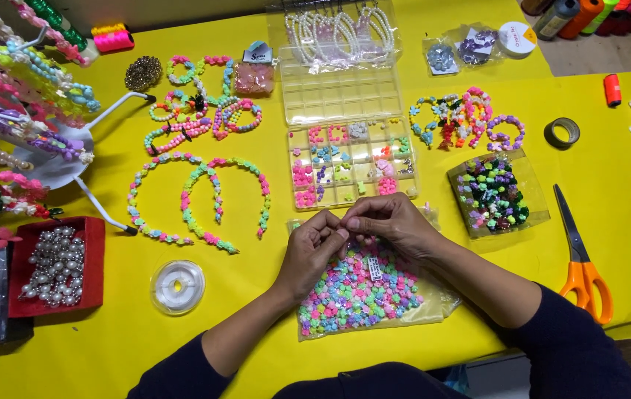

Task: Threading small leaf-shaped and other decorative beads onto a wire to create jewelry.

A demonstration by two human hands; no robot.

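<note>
Both hands meet just above an open clear bag of pastel beads (359, 292), which lies on the yellow counter (108, 355) directly in front of the person. The left hand (314, 247) and the right hand (389, 225) have their fingertips pinched together at one small spot, clenched on something too tiny to make out (likely a bead or a strand of cord, but I cannot tell which). As a judgement, the risk here is a slip: a small, smooth bead could pop out of the pinch and bounce away among the loose ones below, or a wrist could nudge the limp bag so that it spills across the slick cloth. The beads look like glossy plastic, flower-shaped and small, in pink, mint, blue and lilac. Just beyond the hands stands a clear compartment box (351, 164), hard and boxy, with sorted beads in its nearer cells. To the right, near it, sits a clear tub of darker beads (496, 193), and farther out lie orange-handled scissors (581, 258). To the left lie curved beaded headbands (201, 199), bumpy in texture, and a round spool of clear cord (177, 286) beside a red tray of pearls (57, 266).
</note>
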